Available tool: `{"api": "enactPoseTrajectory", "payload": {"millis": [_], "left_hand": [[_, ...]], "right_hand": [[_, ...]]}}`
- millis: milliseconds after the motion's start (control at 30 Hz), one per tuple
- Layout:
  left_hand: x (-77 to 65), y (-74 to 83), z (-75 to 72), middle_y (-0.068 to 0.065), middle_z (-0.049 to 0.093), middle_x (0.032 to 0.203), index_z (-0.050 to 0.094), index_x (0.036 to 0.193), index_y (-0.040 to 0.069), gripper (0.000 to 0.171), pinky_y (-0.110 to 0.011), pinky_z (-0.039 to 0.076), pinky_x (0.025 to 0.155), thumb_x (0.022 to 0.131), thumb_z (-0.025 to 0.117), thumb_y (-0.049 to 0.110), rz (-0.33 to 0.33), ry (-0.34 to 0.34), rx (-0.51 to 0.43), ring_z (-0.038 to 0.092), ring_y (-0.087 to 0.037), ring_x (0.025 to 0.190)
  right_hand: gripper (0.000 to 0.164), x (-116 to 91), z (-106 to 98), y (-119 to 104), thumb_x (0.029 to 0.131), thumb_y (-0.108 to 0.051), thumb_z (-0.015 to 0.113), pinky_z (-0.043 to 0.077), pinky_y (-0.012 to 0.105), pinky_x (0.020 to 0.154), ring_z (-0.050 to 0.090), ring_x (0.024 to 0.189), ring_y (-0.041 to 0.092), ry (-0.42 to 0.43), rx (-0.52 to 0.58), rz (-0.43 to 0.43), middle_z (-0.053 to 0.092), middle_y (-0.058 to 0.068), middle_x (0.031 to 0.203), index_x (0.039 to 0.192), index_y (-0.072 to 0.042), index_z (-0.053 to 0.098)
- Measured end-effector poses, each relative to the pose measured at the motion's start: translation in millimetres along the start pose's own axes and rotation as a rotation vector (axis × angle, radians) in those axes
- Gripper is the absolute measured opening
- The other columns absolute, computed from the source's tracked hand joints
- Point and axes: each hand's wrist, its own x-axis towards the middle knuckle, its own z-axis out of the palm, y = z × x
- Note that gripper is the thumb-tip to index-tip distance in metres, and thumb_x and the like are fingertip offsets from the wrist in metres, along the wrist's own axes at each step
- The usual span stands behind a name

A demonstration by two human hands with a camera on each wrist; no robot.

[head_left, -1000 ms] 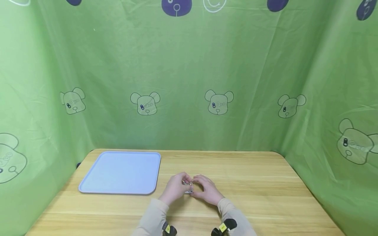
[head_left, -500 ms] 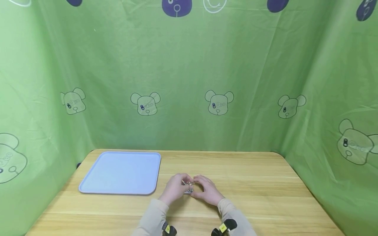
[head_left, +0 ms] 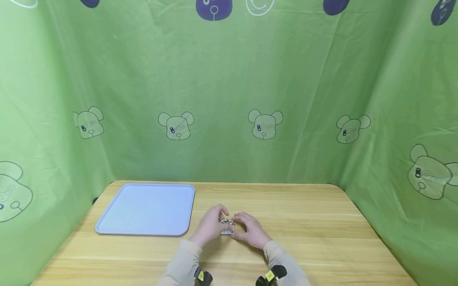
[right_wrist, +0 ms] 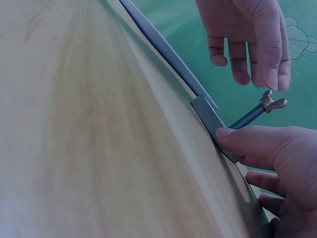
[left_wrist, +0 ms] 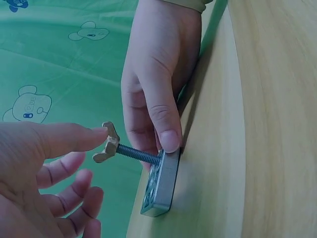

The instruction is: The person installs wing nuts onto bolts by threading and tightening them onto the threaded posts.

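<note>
A small grey rectangular metal block [left_wrist: 163, 186] with cut-outs in its upper face sits on the wooden table. From it rises a threaded rod [left_wrist: 138, 154] with a brass-coloured wing nut [right_wrist: 271, 102] at the top end. My right hand [head_left: 250, 230] pinches the block's right end between thumb and fingers, steadying it on the tabletop. Above, the thumb tip of my left hand [left_wrist: 54, 168] is right at a wing of the nut, while its other fingers are spread away from it, loosely bent. In the head view the left hand partly covers the block.
A light blue tray [head_left: 146, 210] lies at the left of the wooden table [head_left: 304, 214]. Green cloth [head_left: 222, 159] with printed bear heads hangs behind and at both sides. Dark wrist devices [head_left: 270, 276] sit on both sleeves.
The left hand's fingers come off the wing nut, spread and lift slightly, showing more of the block. The right hand keeps its hold in the same place.
</note>
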Motion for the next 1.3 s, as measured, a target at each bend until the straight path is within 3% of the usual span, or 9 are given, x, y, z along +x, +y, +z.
{"api": "enactPoseTrajectory", "payload": {"millis": [133, 267, 867, 1300], "left_hand": [[-1.5, -0.3, -0.2, -0.009, 0.054, 0.080, 0.056, 0.090, 0.004, 0.033, -0.027, 0.037, 0.060, 0.073, 0.081, 0.017, -0.019, 0.002, 0.034, 0.044, -0.015, 0.068], [-2.4, -1.3, 0.6, -0.001, 0.050, 0.075, 0.056, 0.086, 0.004, 0.035, -0.026, 0.038, 0.059, 0.073, 0.083, 0.023, -0.043, -0.009, 0.069, 0.045, -0.015, 0.068], [-1.1, -5.2, 6.4, -0.001, 0.055, 0.078, 0.062, 0.099, 0.009, 0.041, -0.029, 0.041, 0.060, 0.069, 0.084, 0.028, -0.056, -0.042, 0.059, 0.050, -0.016, 0.069], [0.4, -3.9, 10.2, 0.001, 0.053, 0.076, 0.065, 0.093, 0.011, 0.017, -0.024, 0.038, 0.055, 0.081, 0.075, 0.019, 0.007, 0.010, 0.113, 0.046, -0.011, 0.063]], "right_hand": [[0.055, 0, -1, -1, 0.078, -0.032, 0.077, 0.022, 0.066, 0.111, 0.042, 0.134, 0.043, -0.004, -0.001, 0.003, 0.053, 0.018, 0.139, 0.125, -0.007, 0.060], [0.054, 0, -1, -1, 0.078, -0.031, 0.077, 0.021, 0.066, 0.112, 0.041, 0.135, 0.043, -0.006, 0.008, 0.017, 0.053, 0.018, 0.140, 0.124, -0.008, 0.060], [0.054, 0, 0, -1, 0.080, -0.035, 0.077, 0.022, 0.067, 0.111, 0.041, 0.135, 0.044, 0.007, 0.010, 0.010, 0.052, 0.019, 0.140, 0.125, -0.011, 0.060], [0.053, 0, 1, -1, 0.077, -0.033, 0.078, 0.025, 0.066, 0.109, 0.045, 0.131, 0.044, 0.023, -0.012, -0.009, 0.055, 0.018, 0.136, 0.122, -0.010, 0.062]]}}
